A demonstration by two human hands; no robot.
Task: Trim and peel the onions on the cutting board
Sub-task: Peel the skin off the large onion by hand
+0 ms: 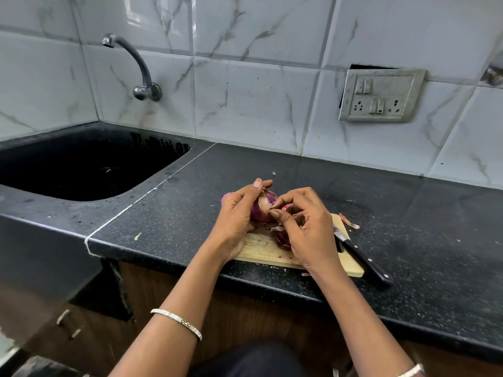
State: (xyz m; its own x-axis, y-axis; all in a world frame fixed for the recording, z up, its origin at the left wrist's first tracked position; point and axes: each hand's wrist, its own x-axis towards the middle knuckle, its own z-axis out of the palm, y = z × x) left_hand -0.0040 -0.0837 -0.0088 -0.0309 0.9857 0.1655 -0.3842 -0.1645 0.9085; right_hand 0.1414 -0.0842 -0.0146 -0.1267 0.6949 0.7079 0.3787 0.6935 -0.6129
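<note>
The left hand is cradling the onion above the cutting board, while the right hand is pinching its skin. The papery skin could be tearing short, and the knife overhanging the counter edge risks getting knocked off.

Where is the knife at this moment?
The knife lies on the right end of the cutting board, its black handle toward the counter edge, just right of the right hand.
</note>
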